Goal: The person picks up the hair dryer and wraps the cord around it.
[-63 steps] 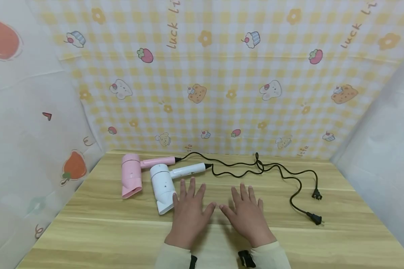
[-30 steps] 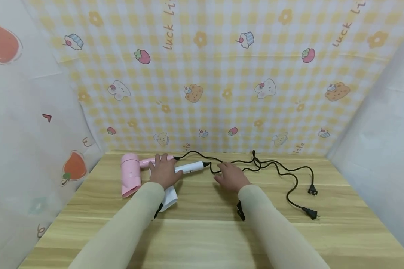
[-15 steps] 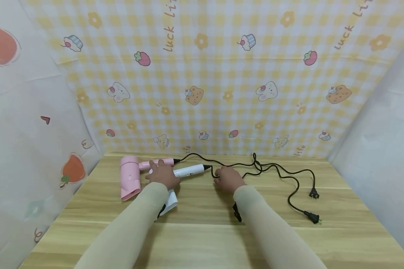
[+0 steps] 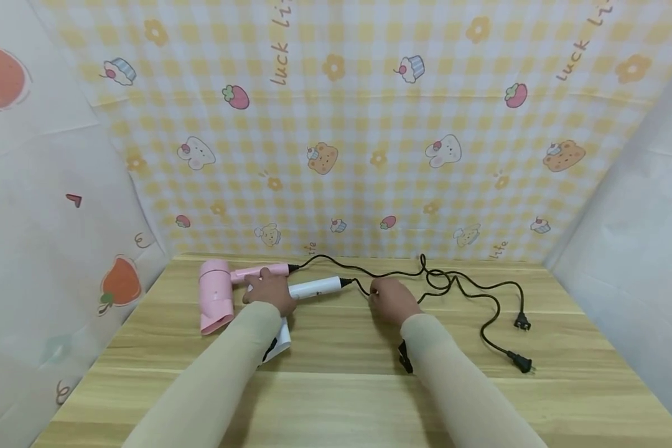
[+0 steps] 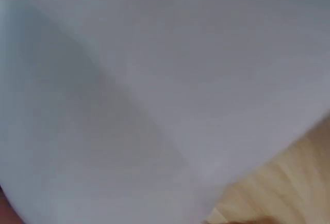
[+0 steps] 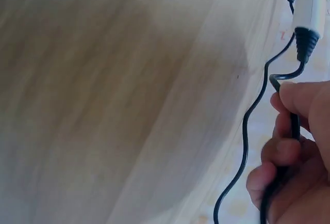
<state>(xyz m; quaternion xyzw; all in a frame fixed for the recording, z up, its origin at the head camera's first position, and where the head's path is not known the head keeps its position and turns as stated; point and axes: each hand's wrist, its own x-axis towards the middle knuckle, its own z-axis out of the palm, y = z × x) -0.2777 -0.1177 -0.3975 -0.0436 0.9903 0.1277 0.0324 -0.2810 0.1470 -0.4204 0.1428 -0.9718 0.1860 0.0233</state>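
Observation:
A white hair dryer [image 4: 316, 287] lies on the wooden table, its handle toward the right. My left hand [image 4: 271, 294] grips its barrel from above and hides most of it; the white nozzle shows below the wrist. Close up, the white barrel [image 5: 170, 79] fills the left wrist view, blurred. With thumb and curled fingers, my right hand [image 4: 393, 301] holds the black power cord [image 6: 295, 126] just beyond the handle's end. Left of my left hand lies a pink hair dryer [image 4: 215, 292], its handle reaching behind the white one.
The pink dryer's cord [image 4: 347, 266] runs along the back of the table and crosses the other cord in a loop. Two black plugs, one farther back [image 4: 522, 321] and one nearer [image 4: 521, 362], lie at the right. A checked cloth [image 4: 369, 155] hangs behind.
Both hands have reached forward from the table's front, the left onto the white hair dryer, the right onto its cord. Since half a second ago the right hand has shifted slightly right with the cord.

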